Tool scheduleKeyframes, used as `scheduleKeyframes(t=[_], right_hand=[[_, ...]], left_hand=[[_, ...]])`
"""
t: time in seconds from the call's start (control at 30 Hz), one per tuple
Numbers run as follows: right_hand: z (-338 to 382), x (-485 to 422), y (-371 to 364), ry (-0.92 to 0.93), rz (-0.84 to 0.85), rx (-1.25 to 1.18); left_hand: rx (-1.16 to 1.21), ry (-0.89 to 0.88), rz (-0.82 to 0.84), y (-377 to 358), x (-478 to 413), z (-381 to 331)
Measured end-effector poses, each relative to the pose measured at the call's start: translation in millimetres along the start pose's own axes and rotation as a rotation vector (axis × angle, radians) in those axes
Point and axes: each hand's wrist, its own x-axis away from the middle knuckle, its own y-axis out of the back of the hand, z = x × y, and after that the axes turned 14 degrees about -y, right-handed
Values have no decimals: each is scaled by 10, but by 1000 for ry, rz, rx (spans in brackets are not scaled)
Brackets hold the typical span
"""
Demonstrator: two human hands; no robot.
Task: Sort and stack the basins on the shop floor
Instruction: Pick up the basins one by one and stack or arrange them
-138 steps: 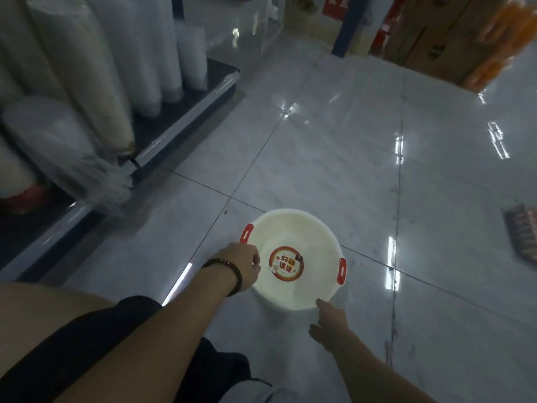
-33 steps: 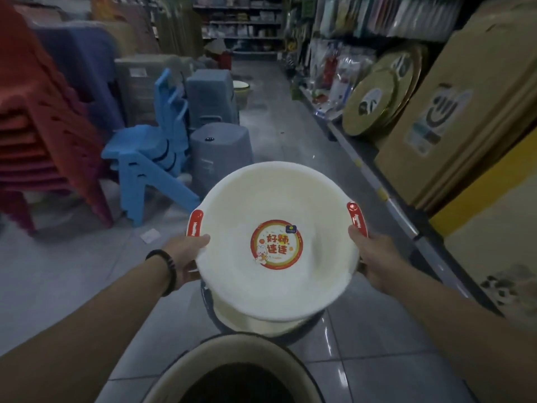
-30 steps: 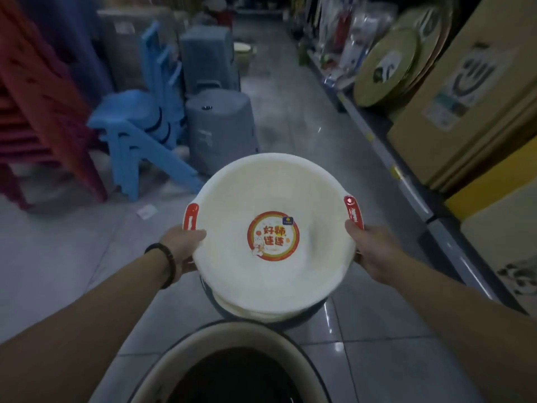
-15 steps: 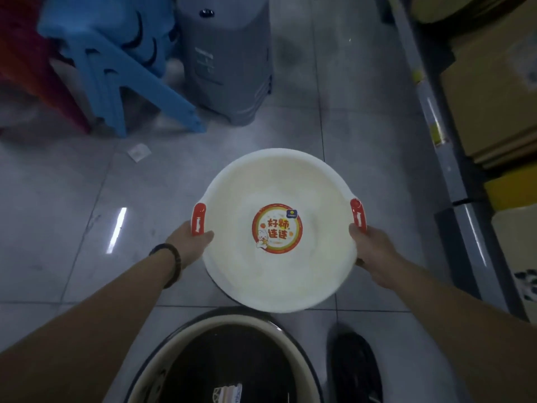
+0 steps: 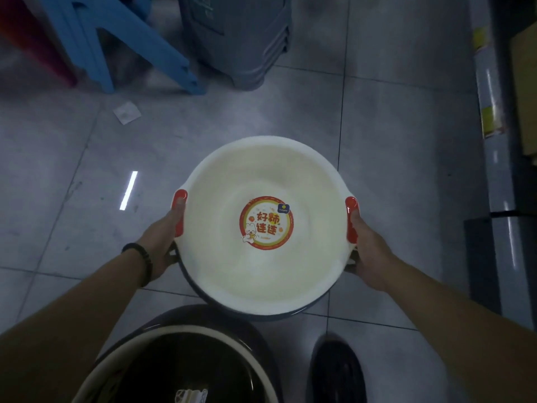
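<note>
A grey tiled floor (image 5: pixel 392 141) is seen from above, with bare tiles lying left of the basins and between them and the furniture at the top. The right edge is closed off by a shelf base (image 5: pixel 491 141) running top to bottom. At the top, a grey stack of stools (image 5: pixel 241 39) is set just beside the legs of a blue chair (image 5: pixel 116 45).

1 white basin (image 5: pixel 313 181) is held level over the middle of the floor, directly above a dark basin (image 5: pixel 290 315) whose rim shows only along the white one's near edge. Whether the 2 are touching cannot be told. A third basin, the near basin (image 5: pixel 203 353), dark inside with a pale rim, is cut off by the bottom edge and lies just beside the dark basin.

The white basin is gripped at both sides. The left hand (image 5: pixel 161 242) is closed around the left red handle (image 5: pixel 180 216), thumb laid on top. The right hand (image 5: pixel 369 251) is closed around the right red handle (image 5: pixel 351 219) in the same way. The fingers beneath are hidden.

A black shoe (image 5: pixel 337 370) is planted right of the near basin. A round sticker (image 5: pixel 266 223) is centred in the white basin. 1 paper scrap (image 5: pixel 127 112) lies near the chair legs.
</note>
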Motion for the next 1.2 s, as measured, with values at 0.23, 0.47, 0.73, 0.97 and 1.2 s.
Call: scheduleKeyframes(t=[0.23, 0.47, 0.73, 0.97, 1.2], right_hand=[[88, -95, 160, 1, 50, -83], [476, 851, 695, 18, 49, -94], [1567, 3096, 1733, 94, -49, -102], [2381, 5118, 2406, 297, -104, -116], [2979, 6052, 2667, 313, -86, -195]], left_hand=[[203, -42, -34, -96, -16, 80], [258, -158, 16, -347, 717, -845], [512, -166, 194, -652, 2327, -2588], [467, -216, 245, -863, 3647, -4254], [456, -266, 287, -899, 4274, -5337]])
